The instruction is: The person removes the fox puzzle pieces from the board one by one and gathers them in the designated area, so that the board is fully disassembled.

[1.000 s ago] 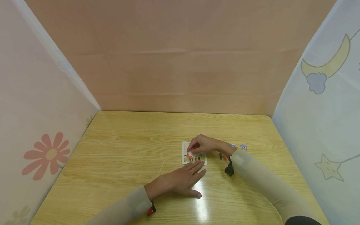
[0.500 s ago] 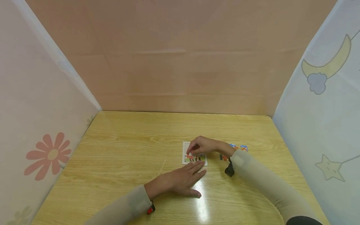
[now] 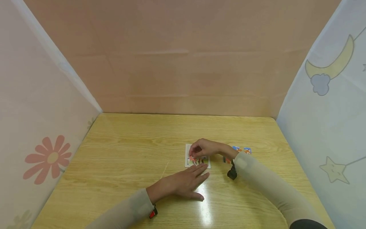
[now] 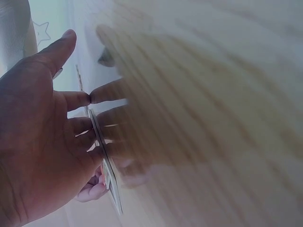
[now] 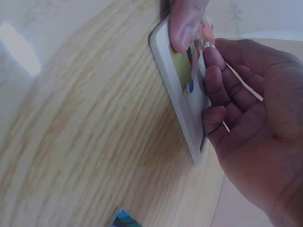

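A small jigsaw puzzle in a white-rimmed tray (image 3: 186, 156) lies on the table, its near part filled with colourful pieces. My left hand (image 3: 186, 183) is spread flat, palm down, its fingertips resting on the tray's near edge. In the right wrist view a left fingertip presses on a green piece (image 5: 181, 68) at the rim. My right hand (image 3: 206, 148) reaches over the tray from the right. Its thumb and index finger pinch a red-orange puzzle piece (image 5: 207, 33) at the tray's left side, partly hidden by the fingers. The other right fingers are curled above bare tray floor.
Several loose puzzle pieces (image 3: 247, 150) lie to the right of the tray, partly hidden behind the right wrist. The wooden table (image 3: 137, 136) meets a brown back panel and printed side curtains. Dark straps hang at both wrists.
My right fingertips have shifted slightly left with the red-orange piece, which has turned a little at the tray's left side. The left hand stays in place.
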### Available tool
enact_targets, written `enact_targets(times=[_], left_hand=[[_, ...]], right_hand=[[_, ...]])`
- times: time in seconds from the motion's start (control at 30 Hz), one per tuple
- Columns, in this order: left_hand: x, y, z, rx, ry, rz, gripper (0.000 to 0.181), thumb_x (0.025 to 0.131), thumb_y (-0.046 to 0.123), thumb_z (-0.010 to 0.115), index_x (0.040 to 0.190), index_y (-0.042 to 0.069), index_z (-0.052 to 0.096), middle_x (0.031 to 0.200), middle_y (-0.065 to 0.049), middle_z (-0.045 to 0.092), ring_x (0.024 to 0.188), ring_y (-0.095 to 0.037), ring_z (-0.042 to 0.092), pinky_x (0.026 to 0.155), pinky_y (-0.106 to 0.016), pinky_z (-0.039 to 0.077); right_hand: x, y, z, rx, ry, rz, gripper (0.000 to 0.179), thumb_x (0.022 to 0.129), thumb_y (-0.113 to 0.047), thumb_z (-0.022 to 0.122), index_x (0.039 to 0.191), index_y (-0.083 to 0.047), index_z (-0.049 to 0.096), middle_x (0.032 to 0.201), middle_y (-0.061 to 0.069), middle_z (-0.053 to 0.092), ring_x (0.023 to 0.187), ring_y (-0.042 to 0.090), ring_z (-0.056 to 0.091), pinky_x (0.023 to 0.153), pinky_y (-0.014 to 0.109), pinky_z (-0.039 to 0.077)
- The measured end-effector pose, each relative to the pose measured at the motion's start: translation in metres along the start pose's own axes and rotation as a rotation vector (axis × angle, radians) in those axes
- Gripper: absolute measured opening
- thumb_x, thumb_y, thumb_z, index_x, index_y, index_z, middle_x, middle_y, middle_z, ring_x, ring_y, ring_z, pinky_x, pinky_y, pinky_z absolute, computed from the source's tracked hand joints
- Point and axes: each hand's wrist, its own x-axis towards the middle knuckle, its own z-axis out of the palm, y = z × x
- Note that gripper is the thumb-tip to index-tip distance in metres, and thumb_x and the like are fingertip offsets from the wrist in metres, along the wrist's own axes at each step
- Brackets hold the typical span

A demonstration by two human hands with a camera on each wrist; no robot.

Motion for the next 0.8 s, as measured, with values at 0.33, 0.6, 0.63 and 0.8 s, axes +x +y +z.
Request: enact_targets(times=[0.33,0.6,0.63,0.8], left_hand=[[0.0003,0.0009,0.0005,0.029,-0.007,-0.007,0.091,0.104,0.072,0.043,0.168,0.008,0.029,0.177,-0.019,0.014,0.164,-0.030,0.013,0.131,-0.040,0.022],[0.0000,0.0025,-0.0020,0.043,-0.002,-0.007,0.092,0.103,0.072,0.045,0.168,0.008,0.030,0.176,-0.019,0.016,0.164,-0.031,0.015,0.131,-0.041,0.024],[-0.0001,0.0027,-0.0022,0.043,0.000,-0.007,0.092,0.103,0.072,0.045,0.167,0.008,0.030,0.176,-0.019,0.016,0.164,-0.031,0.015,0.131,-0.042,0.024],[-0.0001,0.0035,-0.0023,0.031,0.007,-0.008,0.093,0.103,0.072,0.046,0.167,0.007,0.031,0.176,-0.020,0.016,0.163,-0.032,0.016,0.131,-0.042,0.024]], right_hand=[[0.0034,0.0018,0.0043,0.022,0.037,0.000,0.008,0.099,-0.006,0.075,0.106,-0.003,0.076,0.094,0.003,0.077,0.083,0.010,0.070,0.075,0.024,0.059],[0.0041,0.0024,0.0053,0.050,0.063,0.031,0.007,0.097,-0.005,0.077,0.104,-0.005,0.076,0.094,0.002,0.077,0.084,0.009,0.071,0.076,0.024,0.059],[0.0040,0.0024,0.0052,0.050,0.065,0.032,0.007,0.097,-0.005,0.077,0.104,-0.005,0.076,0.094,0.002,0.077,0.084,0.009,0.071,0.076,0.024,0.059],[0.0022,0.0018,0.0045,0.044,0.084,0.008,0.008,0.098,-0.002,0.075,0.106,-0.002,0.077,0.094,0.003,0.077,0.085,0.010,0.071,0.079,0.025,0.060]])
